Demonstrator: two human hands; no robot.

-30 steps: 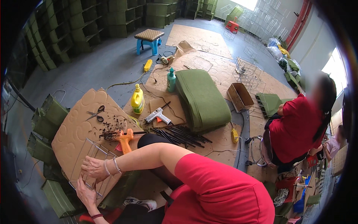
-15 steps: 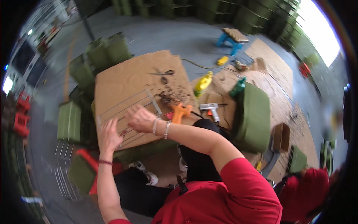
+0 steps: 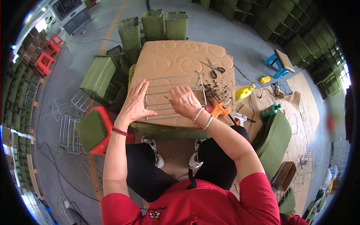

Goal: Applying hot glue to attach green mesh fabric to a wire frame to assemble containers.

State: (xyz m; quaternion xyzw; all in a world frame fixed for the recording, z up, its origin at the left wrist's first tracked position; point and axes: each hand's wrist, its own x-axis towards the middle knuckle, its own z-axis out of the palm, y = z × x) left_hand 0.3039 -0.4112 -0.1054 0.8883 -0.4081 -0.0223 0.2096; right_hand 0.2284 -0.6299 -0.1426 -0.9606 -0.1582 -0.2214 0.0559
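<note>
Over at the low table (image 3: 152,62), topped with cardboard, the wire frame (image 3: 203,92) lies in front of the seated person, between and beneath both hands. The left grip (image 3: 134,103) is spread, fingers straight and thumb stretched inward, at the frame's left end; it isn't closed around anything that I can see. The right grip (image 3: 184,101) is bent down over the wires toward the other end, but its fingertips are hidden, so I can't tell whether it's pinching one.

What would worry me is that right side. The orange glue gun (image 3: 220,110) lies just past the frame, close to the right wrist; a careless sweep of the arm could knock it, and if the tip is hot, that could mean a burn. The dark crumbs (image 3: 221,92) scattered around its tip could stick to the wires if the frame slid over. With the left hand so open, a push from the right could also skid or twist the frame. The scissors (image 3: 215,70) lie beyond, near enough for a wire corner to snag them if the frame were swung around.
</note>
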